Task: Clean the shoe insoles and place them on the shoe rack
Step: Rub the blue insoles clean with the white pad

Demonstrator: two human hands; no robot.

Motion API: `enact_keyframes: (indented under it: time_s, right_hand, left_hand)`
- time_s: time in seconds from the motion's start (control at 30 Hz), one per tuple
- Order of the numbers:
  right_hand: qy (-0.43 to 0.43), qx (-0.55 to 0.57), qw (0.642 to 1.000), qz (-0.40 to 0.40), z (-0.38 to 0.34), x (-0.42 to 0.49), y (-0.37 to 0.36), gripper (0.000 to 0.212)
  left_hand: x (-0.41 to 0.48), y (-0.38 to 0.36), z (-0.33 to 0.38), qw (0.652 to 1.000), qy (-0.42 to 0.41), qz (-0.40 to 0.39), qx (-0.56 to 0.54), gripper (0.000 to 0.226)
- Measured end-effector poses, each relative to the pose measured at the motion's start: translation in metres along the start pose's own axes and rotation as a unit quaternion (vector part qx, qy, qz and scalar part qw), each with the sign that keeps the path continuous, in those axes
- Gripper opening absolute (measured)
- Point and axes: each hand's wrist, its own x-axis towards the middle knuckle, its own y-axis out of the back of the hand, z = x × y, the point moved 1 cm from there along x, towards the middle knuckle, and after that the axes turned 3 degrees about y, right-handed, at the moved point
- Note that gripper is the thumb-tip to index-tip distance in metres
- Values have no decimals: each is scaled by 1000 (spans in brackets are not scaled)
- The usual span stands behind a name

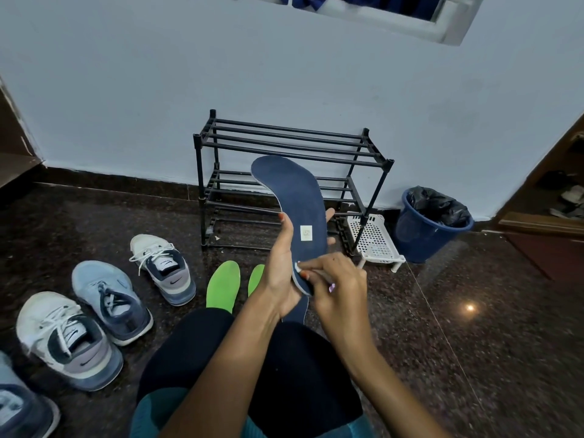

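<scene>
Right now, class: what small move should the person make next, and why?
Probably stroke the brush up the navy insole toward its toe: the right hand holds it at the heel end, and the left hand grips the insole.

Both forearms reach forward; left hand [280, 270] grips, right hand [338, 281] pinches beside it.

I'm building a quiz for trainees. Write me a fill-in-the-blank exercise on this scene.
The left hand grips a navy insole; the right hand holds a brush at its ____ end.
____ green insoles lie on the floor.
The shoe rack has a blue bin lined with a ____ bag beside it.
Missing words: heel; two; black.
</scene>
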Motion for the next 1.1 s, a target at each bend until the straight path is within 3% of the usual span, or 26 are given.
enact_keyframes:
  time_s: [0.17, 0.47, 0.63, 0.87, 1.1]
  right_hand:
    - [0, -28, 1000, 8, 0, -7, 3, 15]
    - [8, -115, 992, 41, 11, 29, 2, 8]
    - [-19, -92, 994, 57, 11, 30, -3, 7]
    - [-13, -53, 998, 9, 12, 8, -5, 11]
    - [-12, -66, 997, 36, 10, 16, -2, 11]
  left_hand:
    - [1, -2, -3, 1000, 1, 4, -8, 60]
    - [-1, -7, 1, 998, 42, 4, -47, 66]
    - [-1, -6, 1, 998, 43, 16, -40, 61]
    - [1, -5, 3, 998, -9, 49, -24, 33]
    - [-1, -9, 3, 996, -30, 76, -37, 29]
